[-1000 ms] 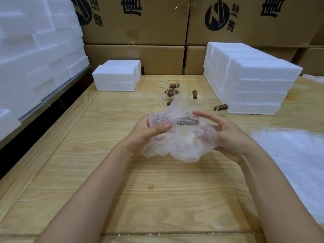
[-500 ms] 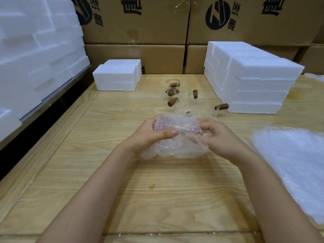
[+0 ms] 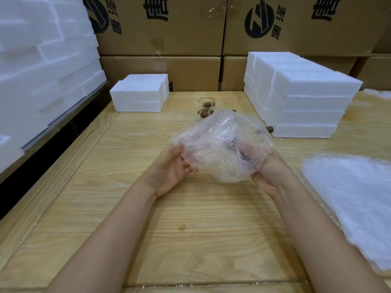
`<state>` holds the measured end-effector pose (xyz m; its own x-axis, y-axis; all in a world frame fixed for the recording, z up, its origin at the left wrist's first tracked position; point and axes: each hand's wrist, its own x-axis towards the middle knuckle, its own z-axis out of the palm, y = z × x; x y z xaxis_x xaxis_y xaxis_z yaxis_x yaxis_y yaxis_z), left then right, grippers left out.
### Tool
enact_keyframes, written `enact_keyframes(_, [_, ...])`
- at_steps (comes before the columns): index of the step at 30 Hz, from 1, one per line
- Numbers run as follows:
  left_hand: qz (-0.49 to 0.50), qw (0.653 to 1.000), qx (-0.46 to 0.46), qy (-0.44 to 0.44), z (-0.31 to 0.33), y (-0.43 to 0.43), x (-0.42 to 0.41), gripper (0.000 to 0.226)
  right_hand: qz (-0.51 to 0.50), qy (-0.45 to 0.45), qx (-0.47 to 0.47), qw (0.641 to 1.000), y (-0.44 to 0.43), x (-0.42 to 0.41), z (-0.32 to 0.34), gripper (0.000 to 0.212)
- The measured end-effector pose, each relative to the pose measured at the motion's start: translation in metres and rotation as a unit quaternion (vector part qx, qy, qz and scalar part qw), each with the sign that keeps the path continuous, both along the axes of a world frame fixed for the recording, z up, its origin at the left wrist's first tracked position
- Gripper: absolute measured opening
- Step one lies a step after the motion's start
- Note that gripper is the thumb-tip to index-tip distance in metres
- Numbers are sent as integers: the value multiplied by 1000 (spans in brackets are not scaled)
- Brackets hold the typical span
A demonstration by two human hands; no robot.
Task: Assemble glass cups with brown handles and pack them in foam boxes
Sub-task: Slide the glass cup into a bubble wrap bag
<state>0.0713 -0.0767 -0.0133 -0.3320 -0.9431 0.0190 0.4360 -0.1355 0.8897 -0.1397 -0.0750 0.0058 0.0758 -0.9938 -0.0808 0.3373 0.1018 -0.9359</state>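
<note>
Wooden table [image 3: 190, 246], bubble-wrapped cup [image 3: 222, 149] between hands [image 3: 171, 170] [image 3: 269, 174]

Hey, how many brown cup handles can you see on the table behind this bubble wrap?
3: brown cylindrical handle back centre, a second just nearer, a third beside the tall white foam stack. The clear bubble-wrap bundle may hide others.

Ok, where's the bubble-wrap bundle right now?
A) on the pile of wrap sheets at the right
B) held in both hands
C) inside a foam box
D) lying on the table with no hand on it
B: the left hand and the right hand hold the bubble-wrap bundle from either side, over the wooden table.
</note>
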Motion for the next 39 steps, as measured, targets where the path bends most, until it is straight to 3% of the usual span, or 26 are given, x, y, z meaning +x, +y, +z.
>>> enact_keyframes(3, [92, 992, -33, -85, 2, 2, -20, 59, -17, -14, -12, 1000, 0, 4, -2, 10])
enact_keyframes(5, [122, 989, -36, -73, 0, 3, -29, 49, -18, -8, -19, 1000, 1, 7, -4, 10])
enact_keyframes(11, [155, 987, -30, -11, -1, 7, -36, 62, -1, 59, -36, 998, 6, 24, -10, 13])
enact_keyframes(16, [102, 995, 9, 3, 3, 13, -40, 96, 24, 195, -86, 977, 7, 26, -14, 4])
enact_keyframes(20, [81, 997, 4, 1, 0, 10, -40, 72, 34, 248, -96, 964, 6, 26, -16, 8])
enact_keyframes(25, [-9, 995, -19, 96, -1, 8, -26, 72, 6, 217, -62, 974, 6, 26, -16, 9])
enact_keyframes(27, [4, 995, -26, 95, -1, 8, -26, 70, 0, 239, -61, 969, 5, 23, -15, 10])
enact_keyframes(32, [58, 997, -15, 53, 1, 11, -32, 107, 26, 327, -112, 938, 9, 22, -10, 13])
enact_keyframes(35, [62, 996, -18, 53, 2, 10, -29, 103, 43, 229, -53, 971, 8, 11, -2, 6])
enact_keyframes(37, [59, 996, -16, 59, 0, 8, -26, 89, 5, 64, -29, 997, 3, -2, 4, 11])
enact_keyframes(39, [60, 996, -5, 62, -2, 6, -25, 73, -72, -101, -51, 991, 0, -13, 10, 19])
